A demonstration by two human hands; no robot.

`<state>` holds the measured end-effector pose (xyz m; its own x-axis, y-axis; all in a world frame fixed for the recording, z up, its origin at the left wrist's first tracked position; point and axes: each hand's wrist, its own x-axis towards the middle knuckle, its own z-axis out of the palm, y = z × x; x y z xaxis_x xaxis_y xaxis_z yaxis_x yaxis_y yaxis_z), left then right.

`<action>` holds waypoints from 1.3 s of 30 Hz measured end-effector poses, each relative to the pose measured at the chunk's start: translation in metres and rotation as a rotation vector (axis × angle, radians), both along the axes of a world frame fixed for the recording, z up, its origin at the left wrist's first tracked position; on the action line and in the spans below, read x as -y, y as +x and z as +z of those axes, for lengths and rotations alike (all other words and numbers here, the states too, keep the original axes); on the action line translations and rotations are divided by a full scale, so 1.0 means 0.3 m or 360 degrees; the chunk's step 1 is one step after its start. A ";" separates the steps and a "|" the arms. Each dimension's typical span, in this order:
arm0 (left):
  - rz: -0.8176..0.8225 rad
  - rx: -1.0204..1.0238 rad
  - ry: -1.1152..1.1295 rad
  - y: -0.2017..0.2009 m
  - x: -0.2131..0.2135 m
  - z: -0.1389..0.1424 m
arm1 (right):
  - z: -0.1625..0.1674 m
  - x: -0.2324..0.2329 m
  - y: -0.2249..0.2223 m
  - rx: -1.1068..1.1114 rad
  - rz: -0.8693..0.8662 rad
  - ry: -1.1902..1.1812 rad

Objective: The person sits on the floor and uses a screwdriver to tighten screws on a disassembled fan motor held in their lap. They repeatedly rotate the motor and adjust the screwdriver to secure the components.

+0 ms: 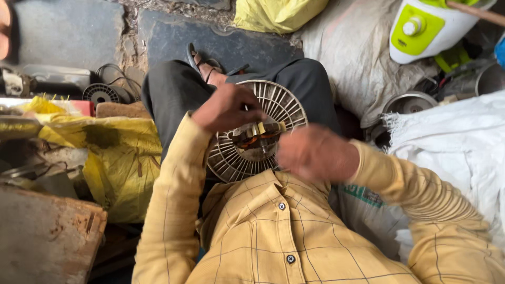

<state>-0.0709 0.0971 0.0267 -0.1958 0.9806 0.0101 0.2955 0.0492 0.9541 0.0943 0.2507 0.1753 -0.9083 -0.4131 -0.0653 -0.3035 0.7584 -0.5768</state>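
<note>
Grey grille: your round slatted fan grille (256, 131) rests on your lap, centre of the frame.
Motor: copper-wound motor part (256, 138) sits at its hub.
Left hand: your left hand (227, 108) curls closed over the grille's upper-left edge.
Right hand: your right hand (314, 152) is blurred at the grille's right edge; grip unclear.
Surroundings: yellow sack (113, 158) lies at left.

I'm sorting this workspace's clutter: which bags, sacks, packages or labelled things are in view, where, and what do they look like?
Yellow plastic bag: left of the lap, crumpled, beside a red packet.
Yellow bag: top centre, bunched.
Grey-white sack: upper right, creased.
White woven sack: right, frayed edge.
White sack with teal print: under the right arm.
No screens or signs.
</note>
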 end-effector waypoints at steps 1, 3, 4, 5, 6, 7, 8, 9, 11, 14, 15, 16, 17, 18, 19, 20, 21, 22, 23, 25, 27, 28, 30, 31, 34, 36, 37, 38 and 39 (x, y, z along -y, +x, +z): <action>0.0186 0.0209 0.0169 0.026 0.029 0.017 | 0.034 0.027 0.008 0.0020 0.0029 -0.0006; 0.0579 0.0645 0.0493 0.134 0.107 0.096 | 0.065 0.025 -0.008 0.0010 0.0072 -0.0078; 0.0502 0.0168 0.0461 0.191 0.126 0.137 | 0.059 0.004 -0.027 -0.0032 0.0086 -0.0138; 0.0423 -0.0322 0.0436 0.233 0.135 0.166 | 0.039 -0.033 -0.055 -0.0089 0.0109 -0.0188; 0.0495 -0.0488 0.0461 0.259 0.162 0.189 | 0.002 -0.068 -0.089 -0.0122 0.0140 -0.0259; 0.0561 -0.0653 0.0481 0.282 0.185 0.209 | -0.049 -0.093 -0.121 -0.0153 0.0165 -0.0334; 0.0639 -0.0628 0.0483 0.298 0.189 0.217 | -0.109 -0.119 -0.151 -0.0183 0.0177 -0.0408; 0.0718 -0.0595 0.0483 0.310 0.198 0.222 | -0.177 -0.136 -0.176 -0.0090 0.0090 -0.0526; 0.0836 -0.0579 0.0465 0.306 0.207 0.219 | -0.306 -0.163 -0.209 0.0063 -0.0107 -0.0571; 0.1020 -0.0360 0.0458 0.266 0.181 0.219 | -0.417 -0.226 -0.231 0.0179 -0.0428 -0.0322; 0.1153 -0.0083 0.0453 0.244 0.156 0.217 | -0.422 -0.255 -0.228 0.0212 -0.0500 -0.0235; 0.1284 0.0202 0.0442 0.227 0.129 0.218 | -0.411 -0.285 -0.223 0.0250 -0.0567 -0.0145; 0.1096 0.0078 0.0437 0.192 0.095 0.212 | -0.386 -0.311 -0.213 0.0106 -0.0602 -0.0086; 0.0924 -0.0048 0.0428 0.141 0.054 0.192 | -0.351 -0.329 -0.198 -0.0040 -0.0616 -0.0032; 0.0716 -0.0167 0.0313 0.098 0.001 0.163 | -0.310 -0.332 -0.182 -0.0198 -0.0621 0.0023; 0.0502 -0.0286 0.0202 0.054 -0.058 0.125 | -0.265 -0.323 -0.160 -0.0223 -0.0554 0.0095; 0.0279 -0.0393 0.0083 0.027 -0.084 0.084 | -0.219 -0.292 -0.128 -0.0237 -0.0494 0.0163; 0.0161 -0.0274 0.0005 0.006 -0.093 0.049 | -0.179 -0.239 -0.093 -0.0212 -0.0384 0.0081; 0.0037 -0.0160 -0.0074 -0.020 -0.096 0.021 | -0.145 -0.172 -0.059 -0.0190 -0.0279 -0.0005; 0.0076 0.0029 0.0003 -0.013 -0.060 -0.002 | -0.079 -0.040 0.001 -0.0033 -0.0047 -0.0026; 0.0400 0.0202 0.0299 0.045 0.014 0.033 | -0.012 0.005 0.013 -0.0004 0.0008 0.0019; 0.0409 0.0508 0.0416 0.091 0.053 0.069 | 0.009 0.008 0.004 0.0029 0.0044 0.0028; 0.0403 0.0186 0.0282 0.209 0.131 0.148 | 0.019 -0.027 -0.049 0.0031 0.0166 -0.0218; 0.0381 -0.0458 0.0048 0.244 0.151 0.173 | 0.002 -0.066 -0.093 0.0001 0.0240 -0.0318; 0.0617 -0.0682 0.0488 0.303 0.201 0.214 | -0.161 -0.117 -0.206 0.0115 0.0106 -0.0680; 0.0717 -0.0854 0.0397 0.304 0.211 0.228 | -0.318 -0.156 -0.266 0.0105 -0.0034 -0.0637; 0.0795 -0.0625 0.0447 0.295 0.214 0.237 | -0.390 -0.180 -0.279 0.0046 -0.0058 -0.0567; 0.0867 -0.0395 0.0501 0.278 0.207 0.245 | -0.445 -0.220 -0.279 0.0053 -0.0149 -0.0378; 0.0934 -0.0159 0.0555 0.257 0.194 0.253 | -0.486 -0.260 -0.273 0.0063 -0.0241 -0.0185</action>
